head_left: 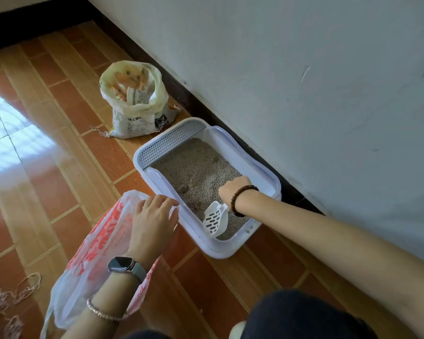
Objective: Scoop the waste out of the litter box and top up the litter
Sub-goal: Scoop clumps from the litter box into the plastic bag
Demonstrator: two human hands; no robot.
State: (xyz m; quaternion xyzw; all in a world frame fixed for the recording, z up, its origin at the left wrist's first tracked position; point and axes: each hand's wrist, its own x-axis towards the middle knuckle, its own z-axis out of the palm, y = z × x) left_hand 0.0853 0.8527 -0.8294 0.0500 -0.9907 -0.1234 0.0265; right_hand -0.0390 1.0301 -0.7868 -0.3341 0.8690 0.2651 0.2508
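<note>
Litter box (274, 184) sits by the right wall, grey litter (194, 167) inside. At left, the left hand (152, 221) pinches the thin, limp plastic bag (93, 245) open at its rim. Farther right, the right hand (233, 189) grips the stiff, light scoop (214, 220) by its handle. The litter sack (135, 104) beyond looks heavy; lift it by the rolled top.

White litter box (213, 248), grey litter (196, 170), white slotted scoop (216, 220), red-printed white bag (96, 250), orange-brown tiled floor (66, 182).

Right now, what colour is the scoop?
White, with dark slots: the scoop shows in the head view.
</note>
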